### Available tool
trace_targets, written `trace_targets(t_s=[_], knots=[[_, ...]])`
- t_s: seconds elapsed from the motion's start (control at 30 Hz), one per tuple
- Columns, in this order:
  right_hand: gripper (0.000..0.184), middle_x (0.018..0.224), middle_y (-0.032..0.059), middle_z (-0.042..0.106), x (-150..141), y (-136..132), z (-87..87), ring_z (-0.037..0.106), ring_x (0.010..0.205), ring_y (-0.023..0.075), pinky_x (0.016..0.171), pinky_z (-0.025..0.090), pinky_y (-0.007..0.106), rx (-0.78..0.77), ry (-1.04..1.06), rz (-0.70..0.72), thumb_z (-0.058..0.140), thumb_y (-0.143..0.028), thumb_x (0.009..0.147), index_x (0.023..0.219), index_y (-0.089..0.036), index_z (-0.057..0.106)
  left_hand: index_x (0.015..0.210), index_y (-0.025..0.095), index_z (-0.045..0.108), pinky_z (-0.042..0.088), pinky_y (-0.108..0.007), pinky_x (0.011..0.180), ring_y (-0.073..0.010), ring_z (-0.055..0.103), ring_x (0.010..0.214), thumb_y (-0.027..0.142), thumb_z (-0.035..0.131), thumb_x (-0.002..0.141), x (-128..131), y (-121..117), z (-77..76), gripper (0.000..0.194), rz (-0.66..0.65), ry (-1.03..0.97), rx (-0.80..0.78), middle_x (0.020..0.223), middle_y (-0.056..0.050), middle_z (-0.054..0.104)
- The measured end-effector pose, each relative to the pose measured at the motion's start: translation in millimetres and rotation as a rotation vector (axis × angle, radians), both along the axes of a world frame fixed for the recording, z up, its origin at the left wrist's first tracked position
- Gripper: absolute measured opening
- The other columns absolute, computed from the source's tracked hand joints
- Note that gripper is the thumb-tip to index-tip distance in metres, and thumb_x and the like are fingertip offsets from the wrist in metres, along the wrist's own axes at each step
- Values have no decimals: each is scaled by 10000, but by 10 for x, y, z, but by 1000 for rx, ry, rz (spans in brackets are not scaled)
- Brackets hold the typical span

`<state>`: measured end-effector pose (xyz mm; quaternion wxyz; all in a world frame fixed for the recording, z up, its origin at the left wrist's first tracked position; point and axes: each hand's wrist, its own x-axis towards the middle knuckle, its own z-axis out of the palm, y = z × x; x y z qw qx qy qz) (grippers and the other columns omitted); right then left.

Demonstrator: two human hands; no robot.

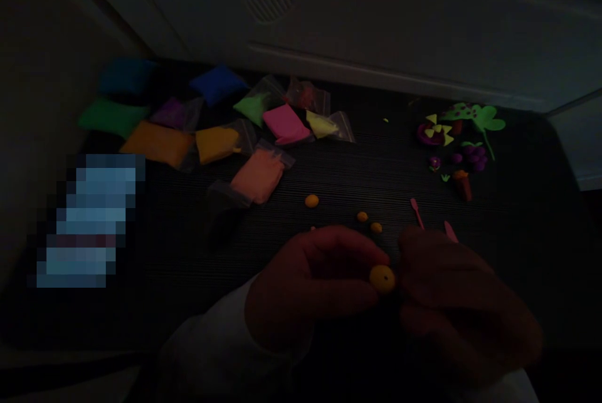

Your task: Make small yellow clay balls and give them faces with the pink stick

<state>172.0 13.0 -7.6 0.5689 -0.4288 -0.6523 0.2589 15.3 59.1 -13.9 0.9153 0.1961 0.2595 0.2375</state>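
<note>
**Left hand (305, 290) and right hand (465, 303) close in view, yellow ball (382, 279) pinched!**

And there it is: the yellow ball, marked with a dark spot, is held in the left grip, between thumb and fingers, above the counter (357, 171). The right hand is curled just beside it; whether anything is held in that grip cannot be told in this dim light. Beyond the hands, two small yellow pieces (362, 217) and an orange-yellow ball (311, 201) are seen, with colored clay bags (258, 174) spread farther left, and a pink stick (417, 214) partly hidden by the right hand.
</note>
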Motion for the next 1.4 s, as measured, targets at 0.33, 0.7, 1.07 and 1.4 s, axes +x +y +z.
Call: trace_targets(t_s=[0.33,0.7,1.07,1.4], knots=[[125,714,-11,614,-5,18,41,571,672,114,689,498,318,51,-62,28,664,-121,695,809,-142,617,785,177,676,474,-149,666,-65,610,712,66,722,607,13,-9,-2,215,-29,-51,-34,774,23,675],[207,742,-10,563,52,62,6,525,691,110,666,463,317,76,-98,121,631,-49,688,882,-120,624,817,172,667,480,-145,666,-66,624,723,60,698,636,35,-5,-14,215,-12,-131,-18,801,20,679],[212,734,-16,595,30,43,2,539,729,124,699,452,332,13,-28,91,649,-75,699,900,-142,635,815,178,670,480,-141,684,-61,626,740,52,695,643,32,-3,-17,215,-3,-140,9,809,27,680],[196,703,-34,645,-1,53,52,568,687,114,672,467,306,-7,-62,44,672,-107,691,870,-168,620,808,174,670,480,-141,678,-65,629,739,40,686,643,47,-4,-14,213,18,-147,2,805,24,680]])
